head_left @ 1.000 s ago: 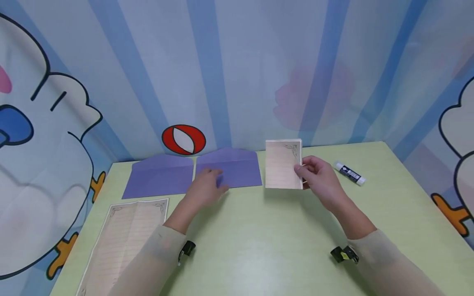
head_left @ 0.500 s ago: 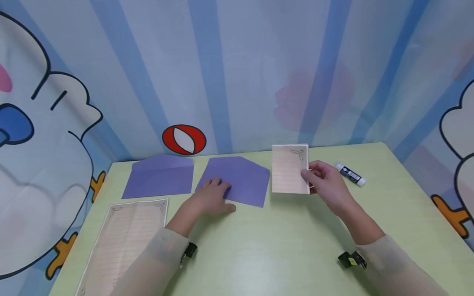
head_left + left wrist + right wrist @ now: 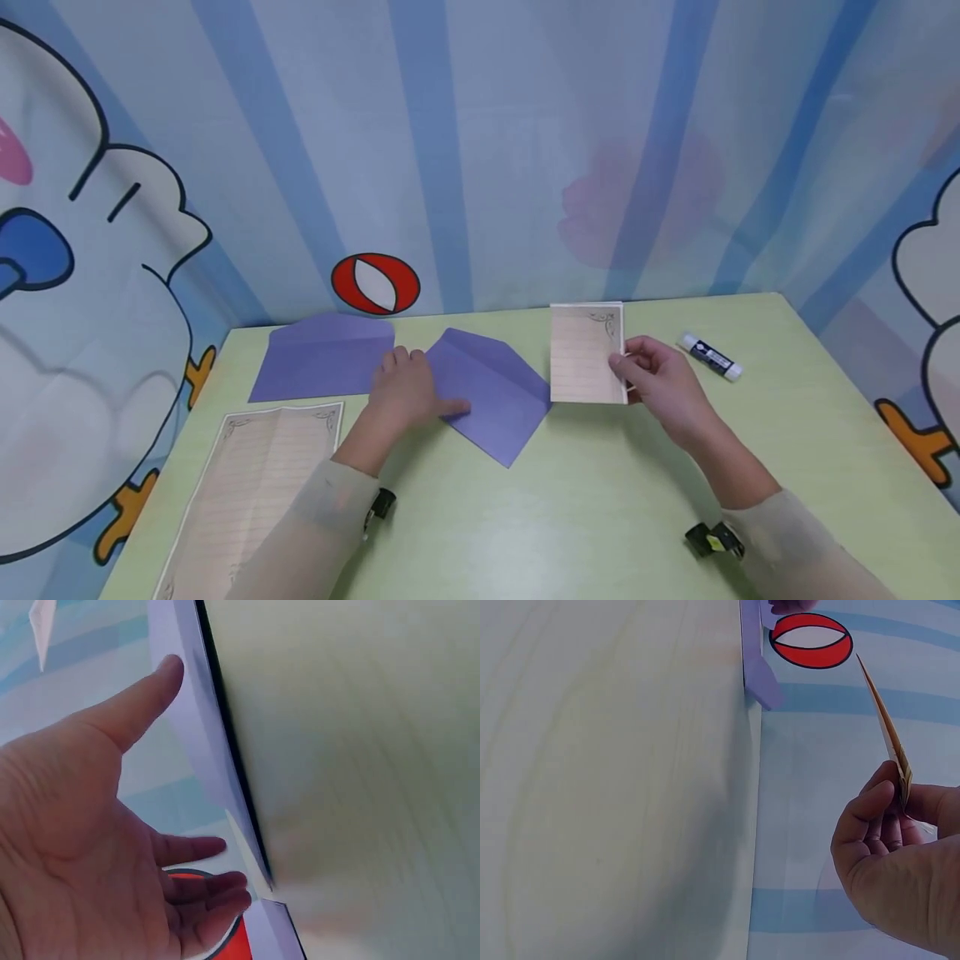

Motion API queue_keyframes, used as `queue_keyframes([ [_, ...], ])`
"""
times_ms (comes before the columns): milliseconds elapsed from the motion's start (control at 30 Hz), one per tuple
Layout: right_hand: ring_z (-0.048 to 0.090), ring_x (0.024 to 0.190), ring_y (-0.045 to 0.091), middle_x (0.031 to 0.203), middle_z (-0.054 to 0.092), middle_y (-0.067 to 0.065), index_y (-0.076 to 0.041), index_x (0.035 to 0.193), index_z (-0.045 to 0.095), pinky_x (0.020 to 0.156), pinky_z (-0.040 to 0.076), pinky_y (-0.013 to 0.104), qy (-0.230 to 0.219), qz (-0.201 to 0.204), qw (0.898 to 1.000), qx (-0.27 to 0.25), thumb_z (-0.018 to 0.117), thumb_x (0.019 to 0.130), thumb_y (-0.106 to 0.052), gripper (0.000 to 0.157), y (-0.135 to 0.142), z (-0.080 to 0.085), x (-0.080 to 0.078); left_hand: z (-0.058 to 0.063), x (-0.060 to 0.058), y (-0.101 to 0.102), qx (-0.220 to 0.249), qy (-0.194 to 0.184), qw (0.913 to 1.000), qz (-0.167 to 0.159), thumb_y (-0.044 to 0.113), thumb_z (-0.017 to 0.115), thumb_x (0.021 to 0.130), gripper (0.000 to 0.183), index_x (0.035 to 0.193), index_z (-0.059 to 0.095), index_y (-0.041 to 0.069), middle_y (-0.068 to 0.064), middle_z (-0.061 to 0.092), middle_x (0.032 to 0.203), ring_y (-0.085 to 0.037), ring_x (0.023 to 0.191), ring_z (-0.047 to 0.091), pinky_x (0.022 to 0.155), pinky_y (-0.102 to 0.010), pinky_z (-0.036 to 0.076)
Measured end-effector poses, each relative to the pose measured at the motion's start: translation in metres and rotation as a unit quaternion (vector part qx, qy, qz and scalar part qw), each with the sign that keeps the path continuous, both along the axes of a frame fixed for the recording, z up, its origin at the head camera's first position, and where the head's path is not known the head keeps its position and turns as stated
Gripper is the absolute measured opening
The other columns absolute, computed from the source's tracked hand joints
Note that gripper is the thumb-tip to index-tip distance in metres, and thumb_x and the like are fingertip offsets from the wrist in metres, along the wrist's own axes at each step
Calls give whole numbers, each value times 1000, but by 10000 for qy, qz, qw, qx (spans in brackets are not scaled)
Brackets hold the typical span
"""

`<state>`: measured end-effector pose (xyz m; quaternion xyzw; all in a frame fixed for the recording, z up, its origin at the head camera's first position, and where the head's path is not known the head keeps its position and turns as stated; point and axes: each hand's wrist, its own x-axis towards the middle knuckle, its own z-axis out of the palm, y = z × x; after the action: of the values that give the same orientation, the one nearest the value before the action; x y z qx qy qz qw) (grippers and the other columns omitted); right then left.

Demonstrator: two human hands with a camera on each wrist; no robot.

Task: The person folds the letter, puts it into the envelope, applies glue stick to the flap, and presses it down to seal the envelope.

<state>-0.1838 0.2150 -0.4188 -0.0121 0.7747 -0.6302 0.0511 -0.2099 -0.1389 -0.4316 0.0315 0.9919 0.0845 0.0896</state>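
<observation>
A purple envelope (image 3: 498,396) lies turned askew on the table, its flap toward the upper right. At its left edge is my left hand (image 3: 403,393), with the thumb stretched over the envelope. The left wrist view shows this hand (image 3: 82,810) palm-on, thumb spread wide, fingers loosely bent, beside the purple paper (image 3: 199,735). My right hand (image 3: 667,387) pinches the right edge of a folded sheet of lined letter paper (image 3: 585,354), holding it up above the table. Thumb and fingers close on that folded paper (image 3: 889,742) in the right wrist view.
Another purple envelope (image 3: 322,362) lies at the back left. In front of it is an unfolded, creased letter sheet (image 3: 247,492), partly under the left sleeve. A glue stick (image 3: 711,357) lies at the back right. A striped cartoon backdrop (image 3: 510,150) rises behind the table (image 3: 540,517).
The right-hand envelope has turned clockwise and come nearer under my left hand, which has since shifted to its left edge. My right hand has moved slightly right and nearer with the folded paper.
</observation>
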Motion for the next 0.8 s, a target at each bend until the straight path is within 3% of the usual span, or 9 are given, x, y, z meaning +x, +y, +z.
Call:
queue_keyframes([
  [100, 71, 82, 17, 96, 73, 6, 7, 126, 56, 71, 61, 31, 11, -17, 10000, -21, 63, 109, -20, 33, 0, -1, 1, 0, -5, 0, -260, -218, 9994, 121, 77, 82, 74, 119, 144, 47, -13, -31, 48, 137, -45, 131, 41, 113, -57, 37],
  [333, 71, 82, 17, 96, 74, 6, 7, 126, 57, 71, 61, 32, 50, 29, 10000, -77, 63, 109, -19, 32, 0, -4, 1, 1, -17, -3, -89, -630, 9975, 312, 75, 92, 62, 133, 150, 38, -10, -32, 48, 134, -46, 130, 40, 111, -58, 34],
  [500, 71, 83, 18, 98, 74, 9, 8, 127, 57, 71, 61, 32, 70, 99, 9999, -39, 63, 109, -19, 33, -1, -4, 1, 1, -23, -5, -47, -614, 9968, 503, 75, 94, 57, 129, 143, 42, -7, -26, 46, 127, -43, 124, 40, 103, -55, 36],
  [667, 71, 83, 18, 99, 73, 10, 7, 127, 57, 71, 61, 32, 94, 126, 9999, -18, 62, 110, -19, 32, -2, -3, 1, -1, -24, -5, 818, -161, 9937, 746, 58, 100, 63, 120, 145, 37, -3, -25, 40, 134, -45, 123, 43, 105, -57, 39],
  [800, 72, 83, 19, 98, 74, 10, 7, 126, 57, 71, 61, 32, 113, 167, 9998, -47, 62, 109, -19, 32, -3, -2, 1, 3, -23, -7, 1953, 215, 9764, 892, 42, 101, 68, 112, 148, 33, 2, -25, 36, 139, -44, 118, 53, 100, -53, 51],
])
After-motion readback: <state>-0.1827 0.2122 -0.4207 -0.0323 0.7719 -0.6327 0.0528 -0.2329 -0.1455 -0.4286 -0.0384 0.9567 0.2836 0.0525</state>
